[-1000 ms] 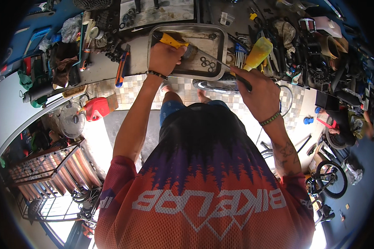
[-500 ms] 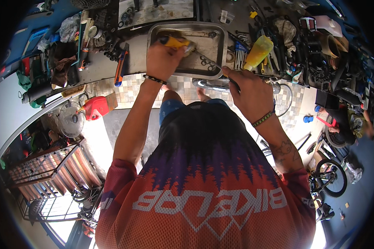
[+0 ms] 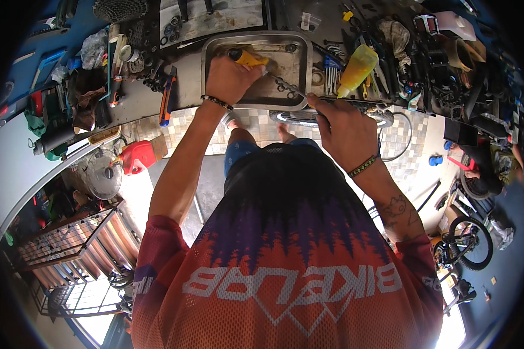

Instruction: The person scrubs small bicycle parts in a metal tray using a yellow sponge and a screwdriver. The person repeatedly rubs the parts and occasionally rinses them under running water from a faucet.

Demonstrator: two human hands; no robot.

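Observation:
My left hand (image 3: 230,80) is over a shallow metal tray (image 3: 306,64), its fingers closed round a yellow object with a black end (image 3: 251,59); its exact kind I cannot make out. At the tray's near right corner, my right hand (image 3: 348,125) grips a slim metal rod (image 3: 294,88) that slants over the tray toward the left fingertips. Whether the rod's tip touches the yellow object is unclear. Small dark rings (image 3: 283,85) lie in the tray beside the rod, and another round dark part (image 3: 290,48) sits in its far right corner.
An orange-and-black utility knife (image 3: 167,98) lies left of the tray. Right of it are a yellow squeeze bottle (image 3: 357,70), a hex key set (image 3: 332,75) and crowded tools. A sprocket cassette (image 3: 121,8) stands far left. A bicycle wheel (image 3: 297,119) shows below the bench edge.
The yellow object and left hand, blurred before, now show sharply. The whole view has shifted slightly. Both hands keep their holds, and the rod still slants toward the left hand.

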